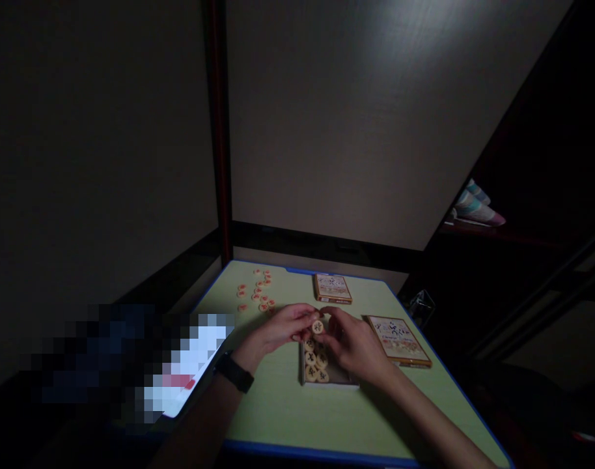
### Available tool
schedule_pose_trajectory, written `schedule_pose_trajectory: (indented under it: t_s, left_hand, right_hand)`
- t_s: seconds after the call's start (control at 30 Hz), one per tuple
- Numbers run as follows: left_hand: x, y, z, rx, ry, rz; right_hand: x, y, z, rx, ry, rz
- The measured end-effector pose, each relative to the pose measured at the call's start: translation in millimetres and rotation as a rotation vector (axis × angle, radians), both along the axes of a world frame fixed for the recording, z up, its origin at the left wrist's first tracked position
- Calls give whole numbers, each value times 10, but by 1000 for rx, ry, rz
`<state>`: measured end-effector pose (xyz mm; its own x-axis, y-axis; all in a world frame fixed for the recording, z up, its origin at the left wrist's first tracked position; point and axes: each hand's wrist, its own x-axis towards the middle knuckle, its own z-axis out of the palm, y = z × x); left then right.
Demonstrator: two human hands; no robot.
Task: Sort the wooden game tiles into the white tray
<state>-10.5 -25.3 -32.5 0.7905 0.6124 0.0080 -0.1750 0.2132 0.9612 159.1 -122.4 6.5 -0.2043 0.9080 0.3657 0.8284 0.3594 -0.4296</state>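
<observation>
Above an open shallow box (331,385), my two hands meet around a round Chinese chess piece (318,327) whose dark-marked face is turned up toward me. My left hand (292,324), with a black watch on the wrist, pinches the piece from the left. From the other side, the fingers of my right hand (349,339) close in on it; their tips are partly hidden. Several dark-marked chess pieces (317,371) lie in the left part of the box. Red-marked chess pieces (259,292) are scattered on the green table beyond my left hand.
A boxed chess set (332,288) lies at the back of the green table (278,417), and a larger printed box lid (398,339) lies on the right. A lit screen (194,365), partly blurred, is at the left edge. Walls stand behind the table.
</observation>
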Motion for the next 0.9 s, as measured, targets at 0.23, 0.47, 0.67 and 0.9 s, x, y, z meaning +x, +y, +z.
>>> schedule_pose_trajectory:
  t_s: [0.23, 0.47, 0.67, 0.9]
  left_hand:
    - [-27, -37, 64, -5, 13, -21]
    - [-12, -52, 34, 15, 32, -51]
    - [-17, -30, 68, 60, 73, 56]
    - [-39, 44, 91, 44, 65, 347]
  right_hand:
    - [-31, -41, -17, 173, -214, 25]
    - [0, -82, -80, 276, -350, 40]
    - [40, -209, -76, 161, -344, 27]
    - [55, -462, -158, -100, -317, 33]
